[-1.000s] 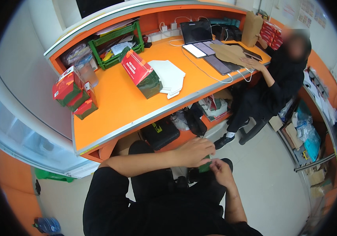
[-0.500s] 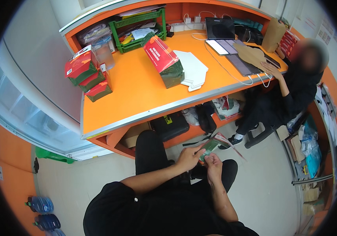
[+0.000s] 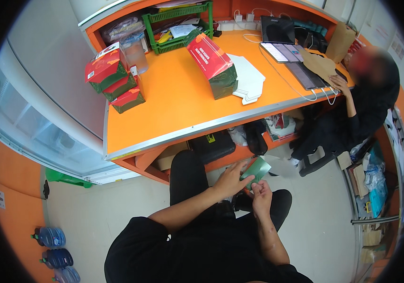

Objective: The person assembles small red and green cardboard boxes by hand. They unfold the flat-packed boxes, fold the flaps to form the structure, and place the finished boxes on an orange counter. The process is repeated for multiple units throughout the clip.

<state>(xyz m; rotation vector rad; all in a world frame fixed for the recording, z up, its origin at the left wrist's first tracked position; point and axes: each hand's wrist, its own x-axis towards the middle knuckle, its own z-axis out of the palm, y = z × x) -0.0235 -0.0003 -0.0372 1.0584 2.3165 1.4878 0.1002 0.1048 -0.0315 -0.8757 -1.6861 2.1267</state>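
Above my lap, both hands grip a piece of printed cardboard [image 3: 258,168], with a green panel facing up and a pale, motion-blurred flap stretching to the right. My left hand [image 3: 229,181] is closed on its left side. Lower down, my right hand [image 3: 261,197] pinches the near edge between thumb and fingers. On the orange desk ahead, a red and green carton [image 3: 212,63] leans beside a pile of flat white card blanks [image 3: 249,80]. More red and green cartons [image 3: 107,68] are stacked at the desk's left end.
The orange desk [image 3: 159,104] has a metal-trimmed front edge beyond my knees. A green tray rack [image 3: 178,28], a tablet [image 3: 277,53] and a laptop [image 3: 277,29] stand toward its back. A seated co-worker [image 3: 357,104] is at the right. Large water bottles [image 3: 53,237] stand on the floor at left.
The cardboard has turned in my hands: its green panel now faces up, and the red and white flap has swung into a pale blur. The whole view has shifted slightly.
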